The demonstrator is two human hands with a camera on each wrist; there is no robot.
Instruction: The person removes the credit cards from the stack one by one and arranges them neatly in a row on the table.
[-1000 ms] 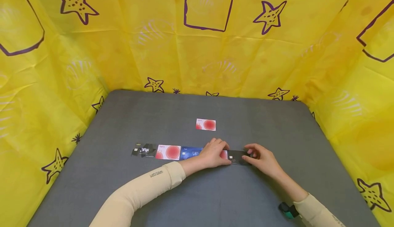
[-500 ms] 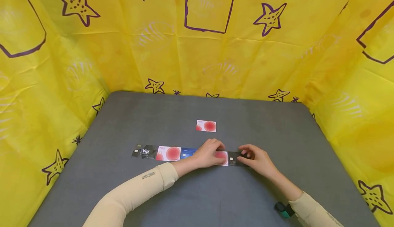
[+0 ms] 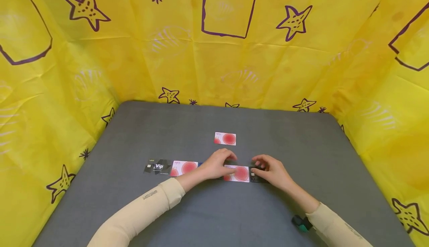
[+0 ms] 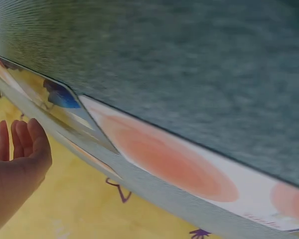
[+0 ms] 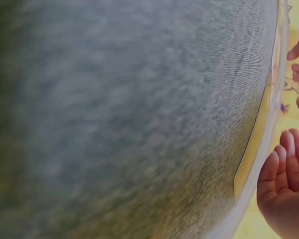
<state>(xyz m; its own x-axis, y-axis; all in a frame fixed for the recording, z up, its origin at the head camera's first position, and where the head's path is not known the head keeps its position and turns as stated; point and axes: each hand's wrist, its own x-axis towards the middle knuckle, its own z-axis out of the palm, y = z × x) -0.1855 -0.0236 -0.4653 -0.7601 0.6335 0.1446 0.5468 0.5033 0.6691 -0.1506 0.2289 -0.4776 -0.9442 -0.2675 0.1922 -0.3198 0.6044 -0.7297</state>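
Note:
My left hand [image 3: 216,165] is over the middle of a row of cards in the head view, covering most of a blue card [image 3: 200,164]. Its thumb overlaps a pink-and-white card with red circles [image 3: 242,174]. At the row's right end, my right hand [image 3: 273,170] hovers over a black VIP card [image 3: 254,177] with loosely bent fingers, hiding its right part. Neither hand has a card between its fingers. The left wrist view shows the loosely bent fingers beside a shiny card [image 4: 65,107]; the right wrist view shows the right hand [image 5: 289,184] near a card edge.
A black Vip card [image 3: 157,167] and a pink card [image 3: 184,168] form the row's left end. Another pink card [image 3: 225,138] lies alone farther back on the grey table [image 3: 167,131]. Yellow patterned cloth [image 3: 187,60] encloses the back and sides.
Both hands have shifted left along the row. More of the right-hand pink card now shows, while the blue card is more covered. The cards stay in place on the table.

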